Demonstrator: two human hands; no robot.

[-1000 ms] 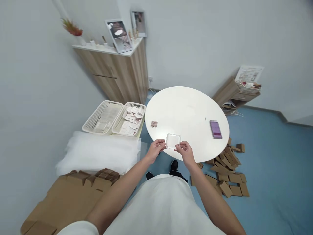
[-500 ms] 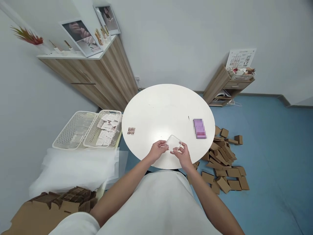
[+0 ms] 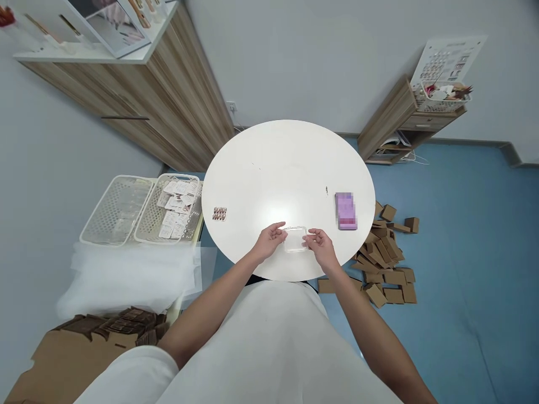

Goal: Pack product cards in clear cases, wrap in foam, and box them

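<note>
A small clear plastic box (image 3: 295,240) lies flat between my hands, low over or on the near part of the white round table (image 3: 278,185). My left hand (image 3: 268,242) has its fingertips at the box's left edge, the index finger stretched along the far corner. On the other side, my right hand (image 3: 322,248) pinches the right edge between thumb and fingers. Whether the box touches the tabletop I cannot tell. Toward the table's left side sits a sheet of glossy brown press-on nails (image 3: 219,214). A purple, pixelated packet (image 3: 346,211) lies on the right.
Two white baskets stand left of the table: one with clear boxes (image 3: 115,210), one with printed cards (image 3: 177,205). White wrapping sheets (image 3: 135,278) and flattened cardboard (image 3: 80,359) are nearer me. Small brown boxes (image 3: 385,252) are piled on the floor at right.
The plastic box has gone from tilted to flat, and its edges now line up with the table's front. My hands have moved slightly apart. The camera view has tipped downward.
</note>
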